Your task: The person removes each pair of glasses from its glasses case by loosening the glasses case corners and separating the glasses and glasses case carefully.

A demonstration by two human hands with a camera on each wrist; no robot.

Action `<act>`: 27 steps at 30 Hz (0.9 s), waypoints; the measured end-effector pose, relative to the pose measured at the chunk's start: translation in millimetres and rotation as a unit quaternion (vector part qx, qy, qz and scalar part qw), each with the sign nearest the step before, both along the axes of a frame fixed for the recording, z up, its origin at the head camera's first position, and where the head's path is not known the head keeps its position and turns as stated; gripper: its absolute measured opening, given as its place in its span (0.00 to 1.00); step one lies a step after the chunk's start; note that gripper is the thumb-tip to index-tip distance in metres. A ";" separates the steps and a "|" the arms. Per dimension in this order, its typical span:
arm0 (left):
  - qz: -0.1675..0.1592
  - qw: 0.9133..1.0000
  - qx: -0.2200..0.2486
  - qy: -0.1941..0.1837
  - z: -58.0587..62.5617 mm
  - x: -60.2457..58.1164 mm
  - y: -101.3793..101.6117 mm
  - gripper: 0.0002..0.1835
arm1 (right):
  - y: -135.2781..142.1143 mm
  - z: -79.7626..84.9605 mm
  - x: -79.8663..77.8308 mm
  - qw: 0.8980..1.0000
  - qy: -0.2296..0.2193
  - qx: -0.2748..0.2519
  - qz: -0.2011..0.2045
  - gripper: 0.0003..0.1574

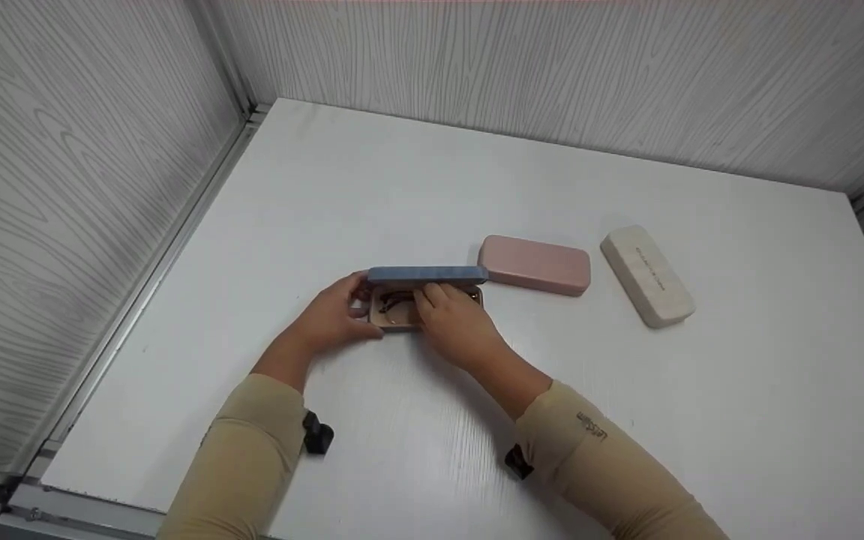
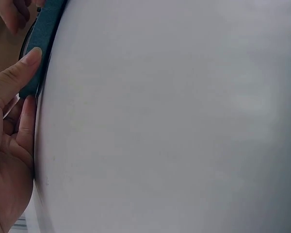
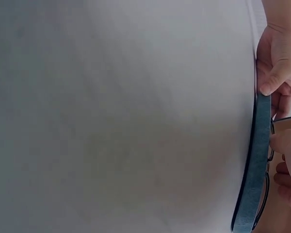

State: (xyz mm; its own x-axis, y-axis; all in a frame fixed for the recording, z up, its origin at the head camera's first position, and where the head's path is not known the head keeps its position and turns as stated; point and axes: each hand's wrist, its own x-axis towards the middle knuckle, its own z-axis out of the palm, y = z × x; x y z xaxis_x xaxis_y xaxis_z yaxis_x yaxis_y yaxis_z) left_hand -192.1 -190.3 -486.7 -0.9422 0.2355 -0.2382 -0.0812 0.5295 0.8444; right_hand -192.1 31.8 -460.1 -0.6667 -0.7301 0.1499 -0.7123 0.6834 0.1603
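Note:
An open blue glasses case (image 1: 428, 274) stands on the table with its lid raised and a pale beige lining inside. Dark-framed eyeglasses (image 1: 396, 299) lie within it, partly covered by my right hand. My left hand (image 1: 333, 316) grips the case's left end, thumb against the front wall, as the left wrist view also shows on the blue wall (image 2: 42, 36). Reaching in under the lid, my right hand (image 1: 460, 324) has its fingers curled at the middle of the eyeglasses. In the right wrist view its thumb (image 3: 280, 141) meets the dark frame (image 3: 266, 194) just behind the front wall.
A closed pink glasses case (image 1: 535, 264) lies right behind the blue one, close to its lid corner. Farther right, a cream glasses case (image 1: 648, 276) with small lettering lies at an angle. The white table (image 1: 372, 180) is bordered by wood-grain panels (image 1: 477, 67) at the back and left.

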 end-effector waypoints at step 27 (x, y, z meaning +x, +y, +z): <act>-0.003 1.000 0.008 0.006 -0.8 -0.4 -0.6 0.51 | -5.2 2.2 -1.5 0.997 -0.039 0.031 -0.060 0.11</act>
